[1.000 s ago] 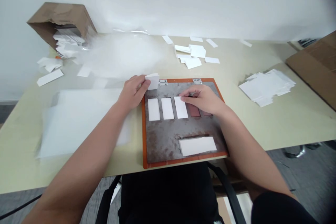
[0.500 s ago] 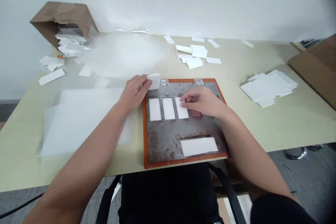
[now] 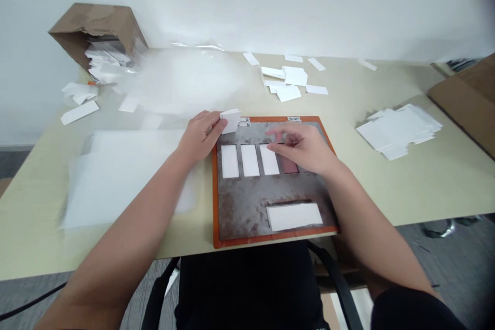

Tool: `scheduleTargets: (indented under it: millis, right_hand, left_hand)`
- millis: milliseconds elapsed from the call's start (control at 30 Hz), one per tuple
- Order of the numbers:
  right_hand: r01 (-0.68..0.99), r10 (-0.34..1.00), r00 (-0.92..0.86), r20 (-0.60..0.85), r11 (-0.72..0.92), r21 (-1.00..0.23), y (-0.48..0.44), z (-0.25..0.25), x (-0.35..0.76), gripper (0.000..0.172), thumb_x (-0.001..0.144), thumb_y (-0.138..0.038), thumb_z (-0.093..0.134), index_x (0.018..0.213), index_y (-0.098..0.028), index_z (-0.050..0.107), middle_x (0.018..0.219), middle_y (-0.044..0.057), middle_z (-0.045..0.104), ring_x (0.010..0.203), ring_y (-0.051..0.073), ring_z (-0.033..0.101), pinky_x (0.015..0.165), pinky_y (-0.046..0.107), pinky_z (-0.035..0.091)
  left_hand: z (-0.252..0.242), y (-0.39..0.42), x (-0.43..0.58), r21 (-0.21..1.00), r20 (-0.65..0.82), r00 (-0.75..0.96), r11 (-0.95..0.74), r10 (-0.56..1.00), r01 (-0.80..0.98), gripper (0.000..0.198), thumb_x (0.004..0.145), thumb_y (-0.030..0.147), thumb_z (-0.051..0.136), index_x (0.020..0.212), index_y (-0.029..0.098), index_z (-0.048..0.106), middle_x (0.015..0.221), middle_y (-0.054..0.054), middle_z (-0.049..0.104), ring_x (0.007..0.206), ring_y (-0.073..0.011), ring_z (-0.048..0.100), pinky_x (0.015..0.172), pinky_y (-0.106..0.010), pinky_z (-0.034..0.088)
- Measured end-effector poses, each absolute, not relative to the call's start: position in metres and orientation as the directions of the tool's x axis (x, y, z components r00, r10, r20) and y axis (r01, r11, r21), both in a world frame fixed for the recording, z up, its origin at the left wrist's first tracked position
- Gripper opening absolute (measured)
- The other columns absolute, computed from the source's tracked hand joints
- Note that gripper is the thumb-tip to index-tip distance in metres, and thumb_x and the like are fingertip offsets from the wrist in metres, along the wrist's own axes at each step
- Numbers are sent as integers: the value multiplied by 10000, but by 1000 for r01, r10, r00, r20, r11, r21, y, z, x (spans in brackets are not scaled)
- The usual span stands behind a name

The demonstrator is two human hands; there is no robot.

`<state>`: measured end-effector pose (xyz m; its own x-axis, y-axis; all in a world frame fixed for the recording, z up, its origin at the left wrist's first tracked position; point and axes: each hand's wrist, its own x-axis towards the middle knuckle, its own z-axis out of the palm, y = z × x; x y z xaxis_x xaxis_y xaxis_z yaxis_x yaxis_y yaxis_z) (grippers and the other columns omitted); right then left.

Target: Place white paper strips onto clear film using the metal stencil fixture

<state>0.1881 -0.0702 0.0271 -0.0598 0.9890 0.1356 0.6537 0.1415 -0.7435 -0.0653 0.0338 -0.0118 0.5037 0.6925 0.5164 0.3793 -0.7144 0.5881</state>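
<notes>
A small stack of white cards [image 3: 231,121] is pinched between the thumb and fingers of my left hand [image 3: 203,135], over the back left corner of a hinged board. The board has an orange frame [image 3: 215,206] and a stained grey metal plate [image 3: 240,201] with rectangular slots. White cards fill three slots, the third card [image 3: 269,160] being closest to my right hand [image 3: 299,145]. That hand hovers above the plate, thumb and fingers apart, holding nothing. Beside the third card, a slot [image 3: 290,165] shows dark red. A white stack [image 3: 294,216] fills the wide front slot.
On the left lie translucent sheets [image 3: 127,175] and a plastic bag [image 3: 189,77]. A cardboard box [image 3: 96,20] with white cards stands behind them. Loose white cards [image 3: 295,76] lie at the back. A white card pile [image 3: 400,131] and another cardboard box [image 3: 467,98] are on the right.
My right hand has let go of the card in the third slot and lifted slightly, its fingers spreading. My left hand still holds its stack.
</notes>
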Motion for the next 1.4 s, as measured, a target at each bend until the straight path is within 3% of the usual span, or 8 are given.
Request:
scheduleTargets:
  millis: [133,367,533,667,767,867,1000,1400]
  right_hand:
    - [722,885,-132,447,395,-568,-73,27,178,328,923,-360,599,1222,-291,715,1111,73,681,612,121,525,612,327,511]
    - [823,853,-236,466,430,-371,-75,20,170,368,982,-336,536,1327,-303,660,1272,84,667,916,196,667,694,316,572]
    - [816,838,-233,493,444,-370,-74,15,171,331,1001,-322,511,1274,-286,695,1268,75,694,1090,217,682,830,344,590]
    - [779,836,-165,524,436,-450,-73,15,169,256,979,-351,555,1117,-290,761,1164,62,737,1050,216,701,846,361,590]
    - [700,838,-103,536,444,-559,-73,16,166,190,943,-351,605,959,-276,779,1048,55,761,932,211,712,753,355,577]
    - [569,901,-30,433,372,-734,-73,23,169,145,895,-367,661,888,-260,760,868,39,747,743,193,679,605,333,513]
    - [411,972,106,211,150,-899,-73,43,190,207,821,-433,729,859,-230,717,661,-6,631,501,118,515,498,296,419]
    - [122,945,215,-245,-275,-954,-72,16,235,429,560,-442,910,806,-181,676,552,-67,496,439,41,354,368,186,205]
  left_hand:
    - [-6,24,-59,562,541,531,-750,652,348,423,1040,488,349,701,235,336,632,15,396,633,-168,429,664,-320,404]
    - [-6,13,-51,534,526,640,-804,560,264,354,1040,401,390,761,220,510,665,-11,552,697,-180,550,704,-313,452]
    - [-6,15,-53,530,519,658,-809,546,253,305,1048,353,366,902,206,590,763,-41,636,787,-203,600,756,-331,463]
    - [-7,16,-53,531,518,659,-809,546,253,291,1043,335,371,870,211,570,750,-43,632,764,-205,589,755,-340,462]
    - [-7,17,-52,532,518,656,-808,549,256,316,1039,332,369,772,223,499,701,-31,591,720,-198,563,743,-340,456]
    - [-7,17,-52,532,520,648,-805,556,264,350,1038,343,363,707,233,395,652,-12,523,673,-187,517,723,-335,445]
    - [-6,16,-52,535,526,638,-802,562,266,367,1033,351,368,691,240,300,615,6,449,634,-179,461,700,-334,435]
    - [-6,17,-52,543,520,634,-794,572,271,391,1036,393,360,696,242,240,599,34,314,587,-168,358,638,-321,385]
